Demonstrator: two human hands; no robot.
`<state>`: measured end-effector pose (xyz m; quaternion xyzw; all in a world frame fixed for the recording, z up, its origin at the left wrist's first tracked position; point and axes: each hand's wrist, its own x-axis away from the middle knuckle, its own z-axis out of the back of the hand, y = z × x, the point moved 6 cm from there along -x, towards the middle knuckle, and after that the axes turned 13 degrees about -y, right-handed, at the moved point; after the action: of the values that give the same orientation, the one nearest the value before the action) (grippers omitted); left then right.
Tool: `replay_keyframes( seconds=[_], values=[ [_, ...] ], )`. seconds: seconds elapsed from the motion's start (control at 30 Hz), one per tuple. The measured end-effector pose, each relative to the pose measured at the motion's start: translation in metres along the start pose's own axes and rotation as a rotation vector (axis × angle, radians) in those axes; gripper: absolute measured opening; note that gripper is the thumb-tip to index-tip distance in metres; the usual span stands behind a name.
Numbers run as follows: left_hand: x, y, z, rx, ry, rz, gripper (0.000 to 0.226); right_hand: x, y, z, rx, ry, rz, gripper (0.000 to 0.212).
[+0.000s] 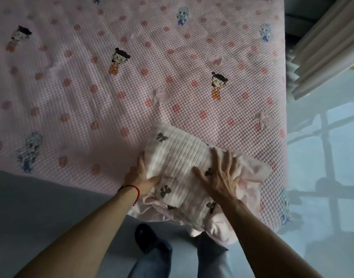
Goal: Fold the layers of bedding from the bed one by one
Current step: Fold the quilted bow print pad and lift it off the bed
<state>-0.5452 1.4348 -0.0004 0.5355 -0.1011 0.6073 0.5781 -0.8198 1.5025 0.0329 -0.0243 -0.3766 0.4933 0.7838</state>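
One folded blanket (178,157) lies at the bed's (111,87) near edge; left hand (140,177) grips its side, right hand (220,177) presses flat.

Bare forearms; red string bracelet (135,190) on left wrist; blue-grey trousers (150,263); dark slipper (145,236).

One head-worn camera looks steeply down, close over the bed (172,57) edge; floor (322,157) at right.
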Motion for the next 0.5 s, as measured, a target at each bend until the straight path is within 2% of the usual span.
replay_keyframes(
  seconds=[0.17, 0.33, 0.37, 0.5],
  values=[
    [-0.016, -0.013, -0.034, 0.135, -0.087, -0.026, 0.105, -0.020, 0.030, -0.031, 0.040, -0.075, 0.036, 0.108],
    [-0.040, -0.012, -0.039, 0.133, -0.077, -0.062, 0.103, -0.064, 0.051, -0.045, 0.125, -0.061, 0.044, 0.102],
    [-0.043, -0.012, -0.041, 0.142, -0.100, -0.051, 0.105, -0.069, 0.054, -0.047, 0.123, -0.032, 0.068, 0.102],
    [-0.044, -0.027, -0.046, 0.163, -0.268, 0.173, 0.135, -0.079, 0.065, -0.058, 0.062, 0.053, 0.159, 0.098]
  ],
)
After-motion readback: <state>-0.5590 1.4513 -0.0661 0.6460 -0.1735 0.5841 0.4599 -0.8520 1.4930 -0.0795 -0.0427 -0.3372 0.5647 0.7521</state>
